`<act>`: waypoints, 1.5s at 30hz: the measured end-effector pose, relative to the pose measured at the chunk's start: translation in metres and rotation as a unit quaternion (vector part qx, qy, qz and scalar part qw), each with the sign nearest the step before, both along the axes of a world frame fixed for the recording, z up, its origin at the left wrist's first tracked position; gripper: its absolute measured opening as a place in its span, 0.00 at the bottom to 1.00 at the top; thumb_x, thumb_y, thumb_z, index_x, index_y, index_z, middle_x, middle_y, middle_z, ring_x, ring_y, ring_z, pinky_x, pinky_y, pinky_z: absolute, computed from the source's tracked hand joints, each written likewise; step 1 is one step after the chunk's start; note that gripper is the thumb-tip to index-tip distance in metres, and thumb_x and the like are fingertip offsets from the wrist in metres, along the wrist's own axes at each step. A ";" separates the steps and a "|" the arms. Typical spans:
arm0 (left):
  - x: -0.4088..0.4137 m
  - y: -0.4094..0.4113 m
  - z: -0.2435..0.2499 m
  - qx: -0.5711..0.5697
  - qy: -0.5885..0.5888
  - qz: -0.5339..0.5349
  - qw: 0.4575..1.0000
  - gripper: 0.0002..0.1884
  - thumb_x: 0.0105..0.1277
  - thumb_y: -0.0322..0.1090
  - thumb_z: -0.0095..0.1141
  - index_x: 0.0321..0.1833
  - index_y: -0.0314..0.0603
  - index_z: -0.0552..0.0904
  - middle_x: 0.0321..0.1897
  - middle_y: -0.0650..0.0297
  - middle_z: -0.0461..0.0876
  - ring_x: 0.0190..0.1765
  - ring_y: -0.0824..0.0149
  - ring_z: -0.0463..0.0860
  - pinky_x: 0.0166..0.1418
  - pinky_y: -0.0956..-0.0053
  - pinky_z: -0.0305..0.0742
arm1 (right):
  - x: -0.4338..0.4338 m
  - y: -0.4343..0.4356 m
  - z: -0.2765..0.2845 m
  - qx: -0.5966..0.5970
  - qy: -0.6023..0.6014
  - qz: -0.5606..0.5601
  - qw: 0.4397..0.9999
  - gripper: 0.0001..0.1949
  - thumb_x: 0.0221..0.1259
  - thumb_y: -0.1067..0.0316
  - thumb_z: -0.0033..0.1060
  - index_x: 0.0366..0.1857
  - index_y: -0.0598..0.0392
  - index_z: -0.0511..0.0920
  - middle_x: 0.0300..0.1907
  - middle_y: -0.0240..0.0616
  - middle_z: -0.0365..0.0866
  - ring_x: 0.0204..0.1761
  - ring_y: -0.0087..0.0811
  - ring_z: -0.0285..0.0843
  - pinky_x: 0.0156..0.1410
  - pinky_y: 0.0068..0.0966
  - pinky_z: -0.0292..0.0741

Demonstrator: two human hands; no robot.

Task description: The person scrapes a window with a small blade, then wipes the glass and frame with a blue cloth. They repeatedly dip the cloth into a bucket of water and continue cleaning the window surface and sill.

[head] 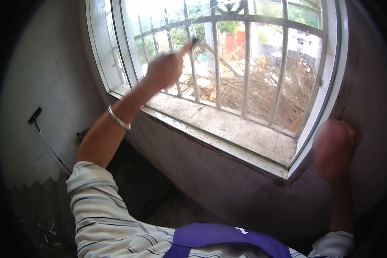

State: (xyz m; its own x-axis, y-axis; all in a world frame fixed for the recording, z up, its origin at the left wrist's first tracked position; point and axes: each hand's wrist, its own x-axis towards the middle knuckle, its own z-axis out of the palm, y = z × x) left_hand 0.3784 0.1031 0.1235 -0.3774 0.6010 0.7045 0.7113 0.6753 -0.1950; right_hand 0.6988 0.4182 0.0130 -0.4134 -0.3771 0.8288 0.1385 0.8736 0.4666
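My left hand [165, 70] is raised before the window glass and closed around a small tool [195, 41] with a dark tip; its kind cannot be told. The tip is at the pane, in front of the metal window bars [216, 64]. A silvery bangle [118, 118] circles that forearm. My right hand [335, 150] is beside the lower right corner of the white window frame [333, 75], near the wall. Its fingers look curled, but blur and the angle hide whether it holds anything.
A squeegee-like tool [48, 142] with a long handle leans against the left wall. Below the glass run the wet-looking window track [213, 137] and a dusty outer sill [225, 124]. Dry branches [267, 80] lie outside beyond the bars. Corrugated material stands at lower left.
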 end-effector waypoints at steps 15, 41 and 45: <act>0.020 0.011 0.011 0.050 -0.018 0.013 0.998 0.27 0.61 0.25 0.42 0.67 0.38 0.62 0.18 0.54 0.80 0.22 0.61 0.81 0.37 0.63 0.78 | 0.002 -0.033 0.016 -0.027 -0.029 0.033 0.999 0.19 0.49 0.70 0.56 0.49 0.54 0.71 0.50 0.36 0.70 0.55 0.36 0.65 0.62 0.37 0.54; -0.001 0.005 -0.017 0.040 0.076 -0.052 0.995 0.25 0.64 0.26 0.41 0.66 0.39 0.62 0.15 0.57 0.77 0.16 0.67 0.76 0.23 0.71 0.75 | -0.005 -0.043 0.023 0.008 0.023 0.023 0.999 0.17 0.42 0.78 0.48 0.41 0.58 0.75 0.40 0.41 0.74 0.47 0.43 0.70 0.55 0.41 0.61; 0.009 0.010 0.019 0.041 0.018 -0.040 0.998 0.27 0.61 0.23 0.42 0.66 0.36 0.62 0.15 0.57 0.77 0.15 0.68 0.75 0.25 0.70 0.76 | -0.005 -0.030 0.011 -0.036 0.019 0.048 0.998 0.17 0.42 0.78 0.48 0.41 0.58 0.75 0.39 0.41 0.75 0.47 0.42 0.70 0.55 0.41 0.61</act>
State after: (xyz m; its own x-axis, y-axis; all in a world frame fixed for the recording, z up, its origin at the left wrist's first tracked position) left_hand 0.3870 0.1132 0.1430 -0.3048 0.5681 0.7644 0.7571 0.6315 -0.1675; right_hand 0.6940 0.3885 0.0243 -0.3462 -0.3527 0.8694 0.0679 0.9148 0.3982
